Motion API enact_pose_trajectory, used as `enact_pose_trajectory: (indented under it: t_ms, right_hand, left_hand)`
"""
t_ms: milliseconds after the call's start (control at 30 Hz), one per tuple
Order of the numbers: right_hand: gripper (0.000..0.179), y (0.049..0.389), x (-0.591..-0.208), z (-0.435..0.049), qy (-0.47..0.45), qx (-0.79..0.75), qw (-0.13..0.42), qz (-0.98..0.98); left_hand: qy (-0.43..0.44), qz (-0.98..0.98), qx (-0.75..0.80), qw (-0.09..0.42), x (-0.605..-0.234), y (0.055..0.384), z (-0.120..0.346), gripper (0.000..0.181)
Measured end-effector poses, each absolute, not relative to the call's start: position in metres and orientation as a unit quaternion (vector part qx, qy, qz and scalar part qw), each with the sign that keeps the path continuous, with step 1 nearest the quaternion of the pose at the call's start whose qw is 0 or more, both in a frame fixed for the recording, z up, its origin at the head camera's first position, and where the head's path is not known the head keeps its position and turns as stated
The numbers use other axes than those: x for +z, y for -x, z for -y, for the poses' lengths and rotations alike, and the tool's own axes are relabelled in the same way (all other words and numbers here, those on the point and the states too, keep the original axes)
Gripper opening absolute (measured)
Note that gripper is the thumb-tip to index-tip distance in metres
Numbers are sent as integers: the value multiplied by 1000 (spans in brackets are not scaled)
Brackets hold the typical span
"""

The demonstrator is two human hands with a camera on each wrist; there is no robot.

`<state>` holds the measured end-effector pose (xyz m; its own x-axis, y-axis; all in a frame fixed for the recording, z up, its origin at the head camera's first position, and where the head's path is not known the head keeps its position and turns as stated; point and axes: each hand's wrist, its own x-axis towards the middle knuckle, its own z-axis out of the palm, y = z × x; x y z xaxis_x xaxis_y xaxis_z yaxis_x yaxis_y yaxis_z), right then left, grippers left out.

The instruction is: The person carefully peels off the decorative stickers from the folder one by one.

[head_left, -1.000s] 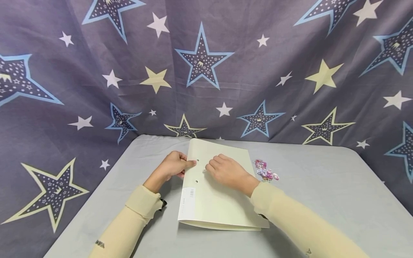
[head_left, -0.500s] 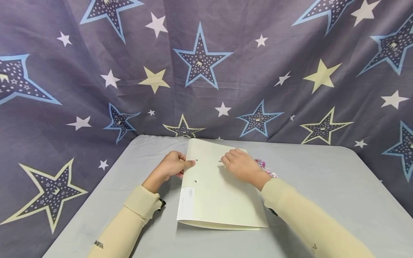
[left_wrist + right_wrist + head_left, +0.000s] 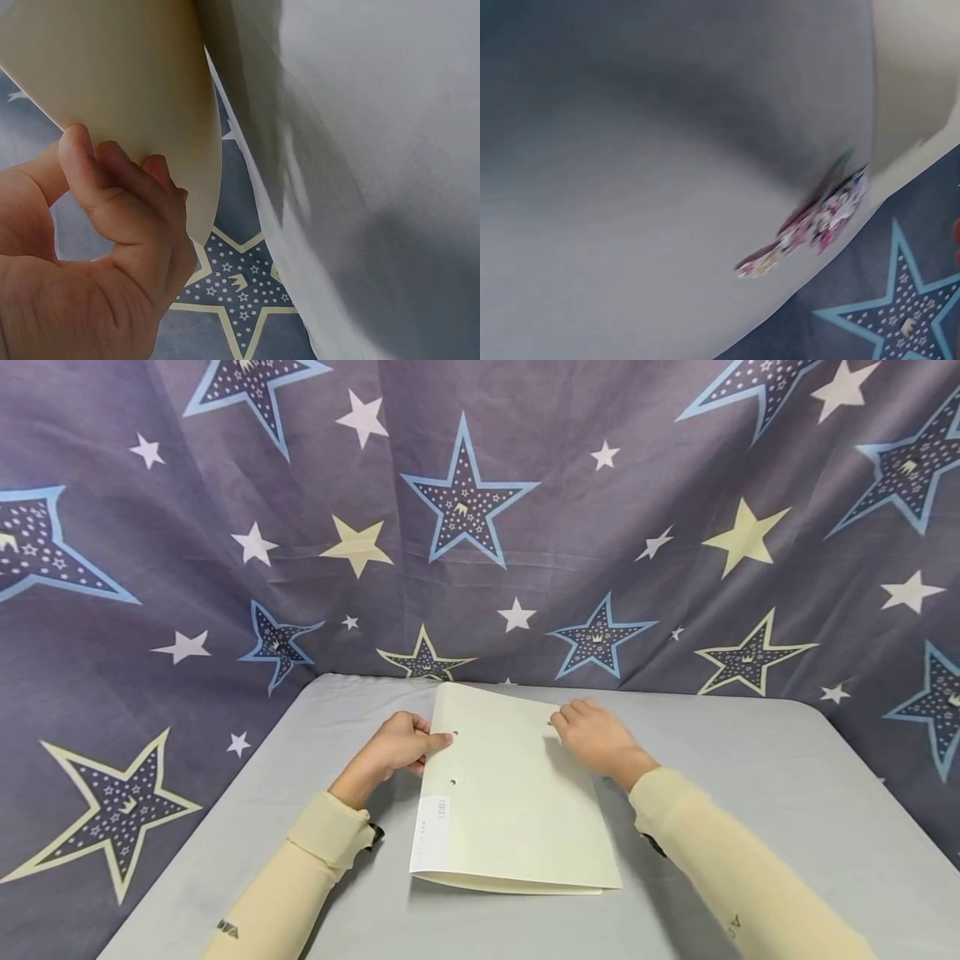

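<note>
A cream paper folder [image 3: 517, 802] lies on the table, its lower edge gaping slightly. Two round holes and a white barcode label [image 3: 432, 831] run along its left side. My left hand [image 3: 401, 743] pinches that left edge near the upper hole, thumb on top; the left wrist view shows its fingers [image 3: 120, 187] curled against the underside. Over the folder's upper right edge is my right hand [image 3: 596, 739], fingers curled. A small dark tip [image 3: 551, 723] pokes out from its fingertips; I cannot tell what kind of thing it is.
Colourful pink and white cut-out pieces [image 3: 825, 217] lie on the grey tabletop [image 3: 750, 810] right beside the folder; my right hand and wrist mostly hide them in the head view. A dark curtain with stars [image 3: 637, 527] hangs behind the table.
My right hand has moved right and away from me, from near the folder's holes to its upper right edge, now covering the colourful pieces. My left hand keeps its grip on the folder.
</note>
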<state>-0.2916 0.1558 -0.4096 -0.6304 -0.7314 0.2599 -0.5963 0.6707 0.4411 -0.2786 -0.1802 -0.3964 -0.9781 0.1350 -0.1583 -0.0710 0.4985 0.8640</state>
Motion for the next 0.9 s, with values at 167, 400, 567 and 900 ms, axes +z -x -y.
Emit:
enact_pose_trajectory:
  t_ms: [167,400,567,900]
  right_hand:
    - [22,291,-410,-166,-361,-183,200,892]
    - [33,294,-417,-177,-353,-195,186,896]
    - [33,296,-421,-184,-340,-208,179,900]
    - [17,300,-426,-198,-307,-193,160,918]
  left_hand:
    - [-22,-859,501,103,-396,278,181,30]
    - [-22,-859,501,103,-397,279,180,30]
    - [-22,-859,501,104,-397,279,181,29]
    - [-23,-860,498,105,-397,279,181,30]
